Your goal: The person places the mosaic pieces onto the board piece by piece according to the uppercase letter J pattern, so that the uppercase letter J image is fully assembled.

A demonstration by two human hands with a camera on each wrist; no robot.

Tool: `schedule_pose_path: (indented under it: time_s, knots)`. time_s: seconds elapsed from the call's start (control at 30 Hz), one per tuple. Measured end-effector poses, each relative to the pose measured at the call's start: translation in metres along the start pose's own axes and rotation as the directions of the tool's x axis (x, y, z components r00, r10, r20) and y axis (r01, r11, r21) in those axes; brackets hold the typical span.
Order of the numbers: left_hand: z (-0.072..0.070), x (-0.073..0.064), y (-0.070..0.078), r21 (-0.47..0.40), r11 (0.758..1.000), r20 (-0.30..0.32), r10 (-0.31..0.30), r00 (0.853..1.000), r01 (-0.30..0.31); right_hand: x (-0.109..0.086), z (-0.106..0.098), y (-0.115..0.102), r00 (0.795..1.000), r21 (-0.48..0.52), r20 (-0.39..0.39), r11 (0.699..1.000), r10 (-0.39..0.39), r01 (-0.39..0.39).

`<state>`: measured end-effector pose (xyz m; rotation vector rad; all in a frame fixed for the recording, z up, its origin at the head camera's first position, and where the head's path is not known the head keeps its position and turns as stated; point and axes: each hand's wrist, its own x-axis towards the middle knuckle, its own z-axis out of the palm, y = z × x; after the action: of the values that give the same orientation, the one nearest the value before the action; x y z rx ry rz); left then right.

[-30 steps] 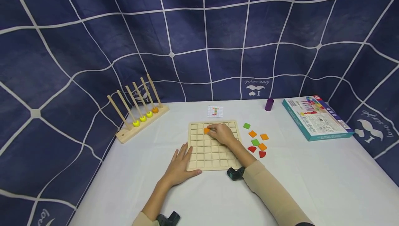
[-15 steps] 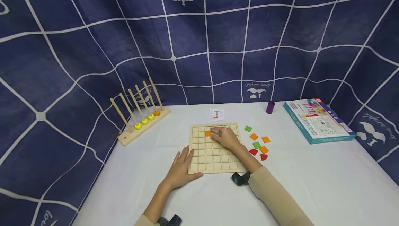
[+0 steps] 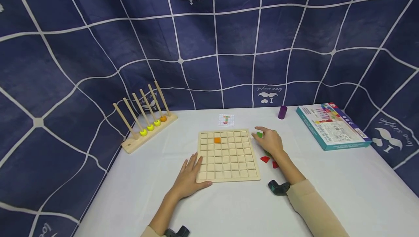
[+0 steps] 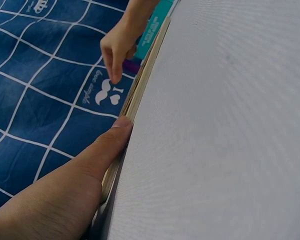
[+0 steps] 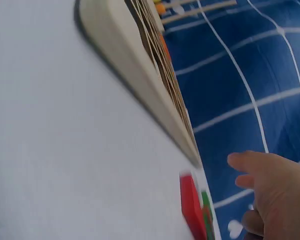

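Note:
A pale wooden grid board (image 3: 227, 159) lies flat, with one orange square tile (image 3: 217, 140) set in a cell of its second row from the back. My left hand (image 3: 187, 179) rests at the board's left side, fingers straight along the edge and thumb at the near corner. Beyond the board's right edge, my right hand (image 3: 269, 141) hovers over loose pieces, thumb and index finger apart on either side of a green square tile (image 3: 259, 135). Two red quarter-round pieces (image 3: 264, 159) lie just below it, one partly behind the wrist. Other loose tiles are hidden under this hand.
A card with a coloured J pattern (image 3: 226, 120) lies behind the board. To the left stands a wooden peg rack (image 3: 148, 132) with yellow and orange beads. A purple cylinder (image 3: 282, 112) and a teal-edged box (image 3: 334, 126) stand back right.
My right hand has let go of the orange tile in the board and moved right to the loose pieces. The left hand stays at the board's edge.

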<state>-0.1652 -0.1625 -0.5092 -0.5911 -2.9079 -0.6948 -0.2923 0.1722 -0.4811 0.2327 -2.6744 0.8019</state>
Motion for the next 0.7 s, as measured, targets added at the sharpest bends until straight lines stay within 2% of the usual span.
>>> schedule_pose_path:
  time_s: [0.2, 0.37, 0.57, 0.7]
  knots:
    - [-0.001, -0.001, 0.0, -0.012, 1.0, -0.004, 0.001, 1.0, -0.001, -0.001, -0.004, 0.023, 0.996, -0.021, 0.056, 0.998, 0.068, -0.067]
    - [-0.001, 0.0, 0.001, -0.012, 1.0, 0.003, -0.005, 1.0, 0.005, -0.002, -0.003, 0.032, 0.988, -0.074, 0.1, 0.991, 0.115, -0.108]
    - [-0.001, 0.0, 0.001, -0.007, 1.0, 0.009, -0.013, 1.0, 0.013, -0.003, -0.002, 0.034, 0.987, -0.046, 0.095, 0.991, 0.129, -0.125]
    - [-0.002, 0.0, 0.001, -0.008, 1.0, 0.005, -0.011, 1.0, 0.011, -0.004, -0.003, 0.032, 0.991, -0.024, 0.081, 0.994, 0.104, -0.103]
